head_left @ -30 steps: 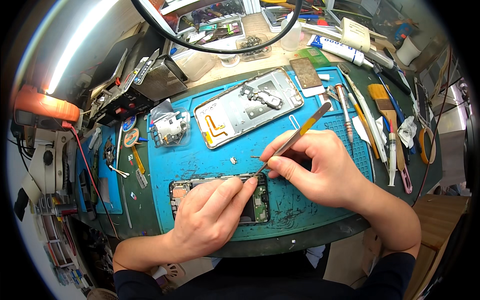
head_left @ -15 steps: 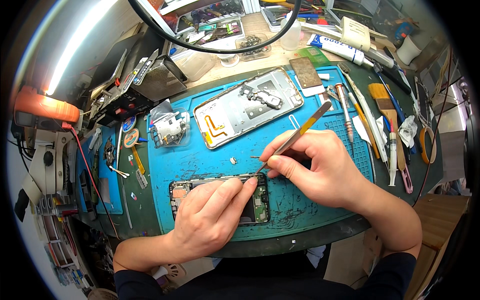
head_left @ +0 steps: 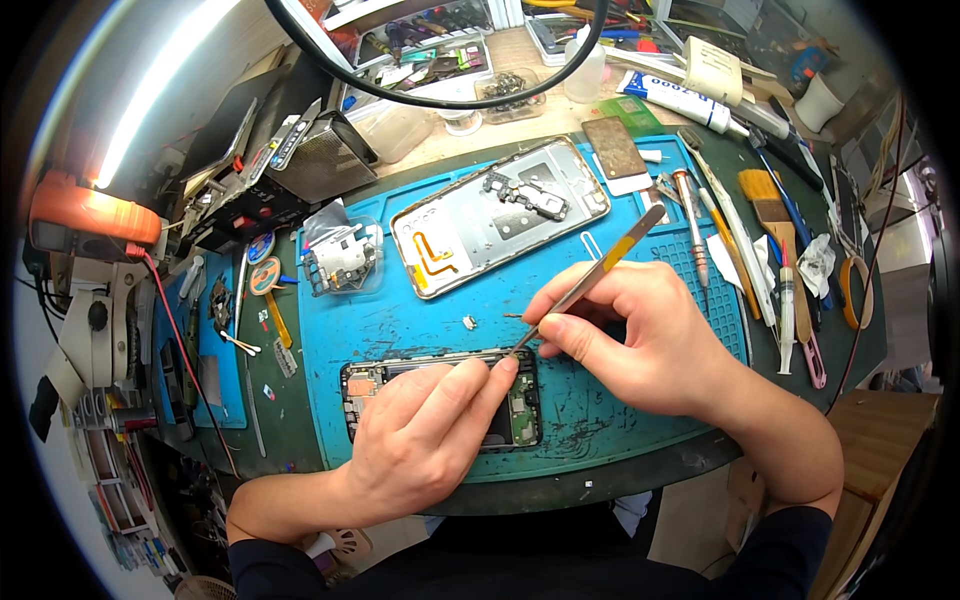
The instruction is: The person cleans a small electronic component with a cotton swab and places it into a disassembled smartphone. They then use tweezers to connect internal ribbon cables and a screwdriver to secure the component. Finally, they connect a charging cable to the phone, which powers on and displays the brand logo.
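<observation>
Phone lies open on the blue mat, near its front edge, board bare at the right end. Your right hand pinches the tweezers between thumb and fingers, tip down at the phone's far edge. Your left hand lies over the phone, fingertips beside that tip; can't tell whether they grip anything. Step looks like fine work on that edge; next move likely calls for a steady left hand and small, light tip shifts.
</observation>
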`<state>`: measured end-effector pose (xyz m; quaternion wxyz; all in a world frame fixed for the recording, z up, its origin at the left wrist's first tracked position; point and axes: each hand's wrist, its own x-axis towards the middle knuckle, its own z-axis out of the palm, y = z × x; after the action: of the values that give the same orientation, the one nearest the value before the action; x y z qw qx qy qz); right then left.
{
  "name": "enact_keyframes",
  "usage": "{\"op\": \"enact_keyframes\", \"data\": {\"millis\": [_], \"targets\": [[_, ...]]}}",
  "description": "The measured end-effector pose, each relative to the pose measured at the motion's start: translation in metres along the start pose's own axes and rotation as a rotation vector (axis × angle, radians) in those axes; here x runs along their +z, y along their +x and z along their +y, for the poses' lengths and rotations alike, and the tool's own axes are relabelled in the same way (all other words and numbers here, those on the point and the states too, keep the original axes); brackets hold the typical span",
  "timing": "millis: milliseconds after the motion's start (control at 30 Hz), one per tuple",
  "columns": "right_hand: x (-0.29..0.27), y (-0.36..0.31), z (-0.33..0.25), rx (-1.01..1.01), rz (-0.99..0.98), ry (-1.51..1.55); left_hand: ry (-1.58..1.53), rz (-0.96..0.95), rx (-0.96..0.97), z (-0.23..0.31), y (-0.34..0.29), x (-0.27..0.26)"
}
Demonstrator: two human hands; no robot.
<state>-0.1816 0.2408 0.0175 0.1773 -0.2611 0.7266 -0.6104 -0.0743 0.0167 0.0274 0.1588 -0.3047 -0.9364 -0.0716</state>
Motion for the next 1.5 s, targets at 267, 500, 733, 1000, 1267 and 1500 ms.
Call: {"op": "enact_keyframes", "data": {"millis": [267, 500, 733, 1000, 1267, 1500], "targets": [[0.0006, 0.0001, -0.0011, 0.0, -0.001, 0.028, -0.002, -0.022, 0.003, -0.0008, -0.0028, -0.0004], [0.0012, 0.0002, -0.001, -0.021, -0.006, -0.02, -0.01, -0.019, 0.002, -0.0005, -0.004, 0.0008], [0.0007, 0.0001, -0.0017, -0.008, -0.004, -0.004, -0.006, -0.013, -0.008, 0.0004, -0.0041, 0.0012], [0.0017, 0.0002, -0.0005, -0.011, 0.014, 0.011, -0.002, 0.023, -0.008, 0.0007, -0.0005, 0.0021], [0.0018, 0.0007, -0.0008, -0.016, 0.017, 0.006, -0.004, -0.004, -0.014, 0.0009, -0.0007, 0.0011], [0.0015, 0.0005, -0.0004, -0.008, 0.015, 0.01, -0.056, 0.001, -0.053, 0.0035, -0.0013, 0.0014]]}}
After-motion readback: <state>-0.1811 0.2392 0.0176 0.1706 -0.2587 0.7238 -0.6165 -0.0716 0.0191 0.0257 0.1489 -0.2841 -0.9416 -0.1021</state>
